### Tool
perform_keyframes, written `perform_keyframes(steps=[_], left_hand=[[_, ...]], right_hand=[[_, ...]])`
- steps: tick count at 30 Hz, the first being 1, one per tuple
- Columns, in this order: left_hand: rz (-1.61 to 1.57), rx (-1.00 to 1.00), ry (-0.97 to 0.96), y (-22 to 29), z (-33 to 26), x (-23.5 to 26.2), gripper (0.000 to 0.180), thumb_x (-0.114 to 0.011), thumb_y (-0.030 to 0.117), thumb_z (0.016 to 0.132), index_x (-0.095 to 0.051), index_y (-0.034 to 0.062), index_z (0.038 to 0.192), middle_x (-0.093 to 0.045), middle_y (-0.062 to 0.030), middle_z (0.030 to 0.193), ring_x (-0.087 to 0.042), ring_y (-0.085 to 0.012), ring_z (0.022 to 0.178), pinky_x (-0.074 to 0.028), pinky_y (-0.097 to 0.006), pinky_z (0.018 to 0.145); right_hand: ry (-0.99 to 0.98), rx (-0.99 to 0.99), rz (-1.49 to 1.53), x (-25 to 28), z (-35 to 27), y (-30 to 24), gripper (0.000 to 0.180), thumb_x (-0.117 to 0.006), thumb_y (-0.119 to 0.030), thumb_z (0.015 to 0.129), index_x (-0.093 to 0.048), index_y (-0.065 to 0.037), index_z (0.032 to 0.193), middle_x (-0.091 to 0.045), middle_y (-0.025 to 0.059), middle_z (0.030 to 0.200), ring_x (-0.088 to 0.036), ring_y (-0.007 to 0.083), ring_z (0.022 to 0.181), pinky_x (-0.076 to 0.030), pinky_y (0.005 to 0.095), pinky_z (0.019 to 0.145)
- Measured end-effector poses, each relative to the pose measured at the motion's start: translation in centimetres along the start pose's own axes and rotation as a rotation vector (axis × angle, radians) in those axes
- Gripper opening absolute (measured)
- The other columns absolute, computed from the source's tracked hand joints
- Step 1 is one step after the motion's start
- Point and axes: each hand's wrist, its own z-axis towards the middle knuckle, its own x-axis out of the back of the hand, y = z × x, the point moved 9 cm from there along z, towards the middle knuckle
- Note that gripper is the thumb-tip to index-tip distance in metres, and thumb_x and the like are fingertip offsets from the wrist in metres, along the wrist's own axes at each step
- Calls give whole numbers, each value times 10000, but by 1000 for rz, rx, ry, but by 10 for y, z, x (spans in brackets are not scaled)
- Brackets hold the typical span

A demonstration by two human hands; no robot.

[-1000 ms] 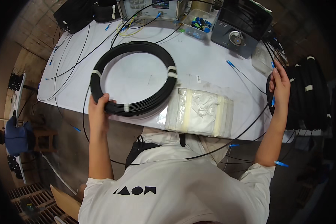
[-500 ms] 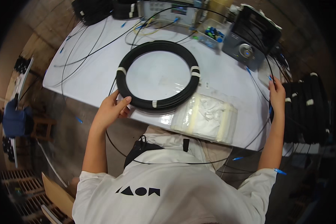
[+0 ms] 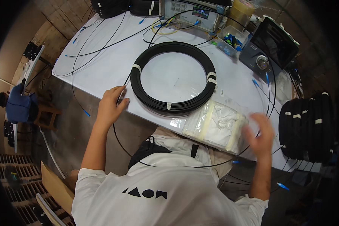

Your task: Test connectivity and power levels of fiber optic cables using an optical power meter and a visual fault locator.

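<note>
Black cable coil (image 3: 174,78) flat on white table (image 3: 101,71), ring taped at several spots. Left hand (image 3: 111,104) at table edge just left of coil, fingers pinched narrow on loose cable strand (image 3: 125,83) leading off the ring. Right hand (image 3: 260,132) blurred (grip unclear, looks open, holding nothing), over plastic bag (image 3: 218,125), lower right of coil. Left hand nearer.
</note>
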Motion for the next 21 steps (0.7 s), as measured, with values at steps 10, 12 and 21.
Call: perform_keyframes(steps=[10,12,21], left_hand=[[143,-612,1,93,28,-9,742,-881,205,647,-606,84,1326,-545,-161,1441,-488,-344,1376,-356,-506,1171],[200,-746,-288,94,33,-33,528,-883,254,670,-656,92,1118,-666,-98,1157,-610,-296,1174,-384,-511,1139],[65,-873,-481,104,37,-35,598,-833,494,745,-675,53,1117,-676,-109,1012,-633,-322,1009,-439,-459,1028]], right_hand=[[-733,432,162,-87,-61,-95,161,-759,-204,828,-731,-115,959,-627,17,799,-623,243,771,-501,370,748],[-458,417,91,-53,-31,-93,105,-739,-161,817,-682,-109,888,-615,37,793,-615,259,776,-487,387,737],[-364,279,-128,-35,-27,-42,197,-768,-257,846,-640,-108,835,-579,60,829,-590,281,820,-473,408,837]])
